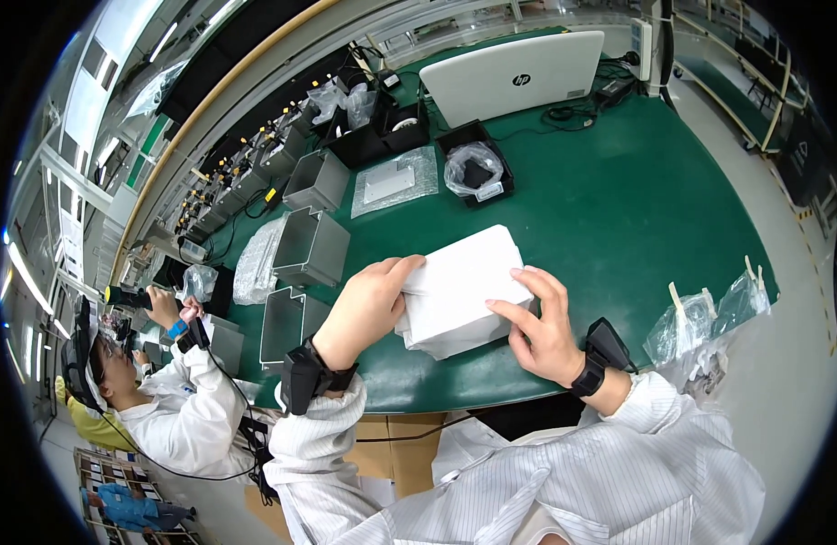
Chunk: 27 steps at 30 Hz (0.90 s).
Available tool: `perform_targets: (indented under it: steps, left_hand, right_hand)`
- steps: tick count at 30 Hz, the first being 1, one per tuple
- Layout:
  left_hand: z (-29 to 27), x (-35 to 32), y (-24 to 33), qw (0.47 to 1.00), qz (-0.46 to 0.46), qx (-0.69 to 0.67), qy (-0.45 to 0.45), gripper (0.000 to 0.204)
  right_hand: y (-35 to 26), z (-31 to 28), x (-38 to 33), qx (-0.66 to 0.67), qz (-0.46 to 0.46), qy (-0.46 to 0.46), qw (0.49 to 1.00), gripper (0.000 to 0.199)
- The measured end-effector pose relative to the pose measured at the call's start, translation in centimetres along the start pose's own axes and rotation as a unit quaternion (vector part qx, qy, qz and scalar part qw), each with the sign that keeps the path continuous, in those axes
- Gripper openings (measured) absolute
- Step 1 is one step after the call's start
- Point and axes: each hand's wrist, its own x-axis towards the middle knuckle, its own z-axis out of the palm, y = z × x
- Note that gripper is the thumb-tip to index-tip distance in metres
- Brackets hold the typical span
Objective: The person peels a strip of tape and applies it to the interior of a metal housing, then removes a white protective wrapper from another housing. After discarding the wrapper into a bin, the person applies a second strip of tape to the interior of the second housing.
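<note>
A white box-shaped bundle (468,286) stands on the green tabletop in front of me, its outside looking like soft sheet or paper with loose lower edges. At its left side, my left hand (368,300) is closed on the upper edge, fingers bent and partly hidden. My right hand (546,331) lies against the right end with its fingers apart, fingertips touching the surface near the right corner. Whether anything is inside the bundle cannot be seen. Left of my left hand are open grey metal housings (311,247), lined up along the bench.
A white laptop (514,77) stands at the back. Black bins (478,163) hold bagged parts, beside bubble wrap (396,184) with a flat plate on it. Clear plastic bags (682,327) hang at the right edge. A co-worker (191,400) in white works at the left.
</note>
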Motion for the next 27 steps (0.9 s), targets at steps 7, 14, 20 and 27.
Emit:
perform_targets:
  steps: [7,14,20,27]
  left_hand:
    - [-0.9,-0.7,1.7,0.998,-0.055,0.014,-0.034,0.030]
    - [-0.7,1.1,6.4,0.997,0.051,0.052,0.020,0.042]
    - [-1.0,2.1,8.1,0.992,0.087,0.080,-0.031,0.034]
    - [-0.6,3.4,7.2,0.993,0.073,0.089,-0.024,0.037]
  right_hand:
    - [0.4,0.0,-0.1,-0.023,0.026,0.028,0.999,0.062]
    - [0.1,0.0,0.2,-0.017,0.024,0.031,0.999,0.059]
    - [0.2,-0.1,0.1,-0.012,0.028,0.026,0.999,0.059]
    - [0.1,-0.1,0.1,-0.002,0.029,0.030,0.999,0.057]
